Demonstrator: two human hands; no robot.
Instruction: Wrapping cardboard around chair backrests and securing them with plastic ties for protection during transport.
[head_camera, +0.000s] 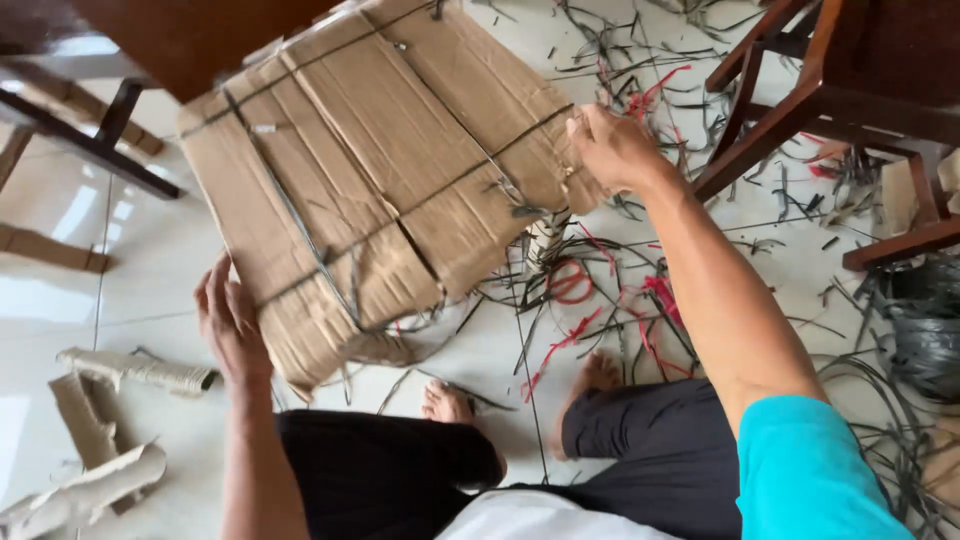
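Note:
A bulky piece wrapped in brown cardboard (400, 150) and tied with dark straps is tilted up off the white tiled floor in front of me. My left hand (232, 322) presses against its lower left edge, fingers spread along the cardboard. My right hand (612, 148) grips its right edge near a strap. One wrapped leg (545, 240) of the piece pokes down under the cardboard. My bare feet (447, 402) and dark trousers (650, 440) are below it.
Cut black and red strap scraps (620, 290) litter the floor on the right. A dark wooden chair frame (800, 100) stands at the upper right, another wooden frame (100, 140) at the upper left. Torn cardboard pieces (90, 440) lie at the lower left.

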